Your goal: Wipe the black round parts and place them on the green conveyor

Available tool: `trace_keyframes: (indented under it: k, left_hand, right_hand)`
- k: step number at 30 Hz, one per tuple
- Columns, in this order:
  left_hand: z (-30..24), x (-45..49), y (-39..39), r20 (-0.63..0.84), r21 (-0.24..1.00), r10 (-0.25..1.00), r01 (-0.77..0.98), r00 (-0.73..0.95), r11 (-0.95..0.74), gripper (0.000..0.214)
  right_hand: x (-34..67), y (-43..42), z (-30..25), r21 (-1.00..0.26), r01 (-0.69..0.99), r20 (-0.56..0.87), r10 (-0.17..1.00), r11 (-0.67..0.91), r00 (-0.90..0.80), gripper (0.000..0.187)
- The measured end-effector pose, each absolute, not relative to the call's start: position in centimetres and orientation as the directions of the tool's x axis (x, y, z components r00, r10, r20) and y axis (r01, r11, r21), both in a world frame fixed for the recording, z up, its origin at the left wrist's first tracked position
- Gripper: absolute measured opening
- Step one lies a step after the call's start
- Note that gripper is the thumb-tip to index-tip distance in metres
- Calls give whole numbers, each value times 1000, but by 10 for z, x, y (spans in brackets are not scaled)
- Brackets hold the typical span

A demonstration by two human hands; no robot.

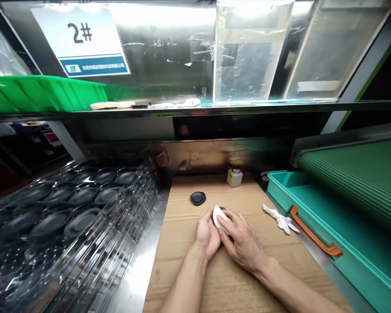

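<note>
Over the cardboard sheet (182, 256), my two hands meet at a dark round part. My left hand (207, 234) is curled around this black disc (227, 208), which is mostly covered by fingers and cloth. A folded white cloth (219, 214) is pinched in my right hand (239, 237) and pressed against the disc. Beyond my left hand, a second black round lid (198, 198) with a small tab lies flat on the cardboard. Farther back stands a small white bottle (235, 177) with a dark cap.
Stacked clear plastic trays (117, 226) with several black round parts fill the left. At right are a white glove (282, 219), a teal bin (280, 191) with an orange handle, and a green conveyor belt (361, 169). A metal shelf (247, 108) crosses above, carrying a green crate (45, 93).
</note>
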State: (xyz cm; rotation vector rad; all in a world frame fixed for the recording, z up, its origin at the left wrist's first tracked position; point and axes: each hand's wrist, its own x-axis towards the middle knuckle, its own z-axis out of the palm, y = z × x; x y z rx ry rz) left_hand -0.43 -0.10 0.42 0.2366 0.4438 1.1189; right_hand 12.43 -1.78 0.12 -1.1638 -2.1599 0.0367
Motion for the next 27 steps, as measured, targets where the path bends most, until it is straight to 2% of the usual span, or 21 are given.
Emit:
trace_keyframes:
  k: [4, 9, 13, 17, 21, 24, 27]
  left_hand:
    - [-2, 3, 2, -206, 509, 926, -774, 316, 377, 32]
    - [-4, 6, 3, -231, 539, 931, -759, 284, 365, 34]
    - [0, 6, 1, -213, 599, 951, -739, 223, 308, 29]
    - [2, 4, 2, -229, 599, 937, -720, 264, 350, 32]
    - [2, 4, 4, -197, 621, 955, -726, 220, 295, 29]
    - [1, 4, 5, -214, 614, 944, -717, 252, 331, 29]
    - [-2, 4, 6, -207, 629, 948, -709, 244, 319, 28]
  right_hand:
    - [129, -7, 0, -302, 766, 584, 745, 568, -322, 38]
    - [127, -15, -6, -300, 758, 545, 756, 579, -363, 38]
    - [128, -19, -2, -326, 800, 571, 780, 503, -257, 36]
    - [125, -18, 0, -296, 777, 546, 766, 555, -339, 37]
    - [121, -19, -3, -311, 853, 546, 813, 420, -201, 39]
    - [121, -17, -8, -267, 816, 552, 776, 512, -306, 41]
    - [127, -3, -12, -346, 828, 541, 815, 440, -207, 39]
